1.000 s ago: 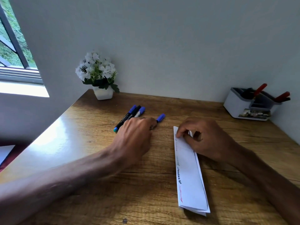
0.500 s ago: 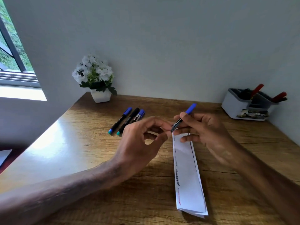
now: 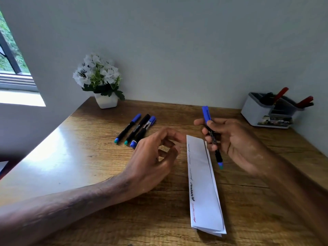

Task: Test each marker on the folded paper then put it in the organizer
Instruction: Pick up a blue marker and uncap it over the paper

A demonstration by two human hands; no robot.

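My right hand (image 3: 229, 139) grips a black marker with a blue cap (image 3: 206, 113), cap on and pointing up, just right of the folded paper's far end. The folded paper (image 3: 202, 185) is a long white strip on the desk with several scribbles along its left edge. My left hand (image 3: 152, 158) hovers left of the paper with loosely curled fingers and holds nothing. Three more markers (image 3: 136, 128) lie side by side on the desk behind my left hand. The grey-white organizer (image 3: 257, 110) stands at the far right and holds red and dark markers.
A white pot of white flowers (image 3: 106, 102) stands at the desk's back left corner against the wall. The wooden desk (image 3: 88, 166) has its left edge by a window. A wall closes off the right side next to the organizer.
My left hand picked one marker from the row and passed it over. My right hand left the paper, took the marker and turned it upright. My left hand has drawn back leftward.
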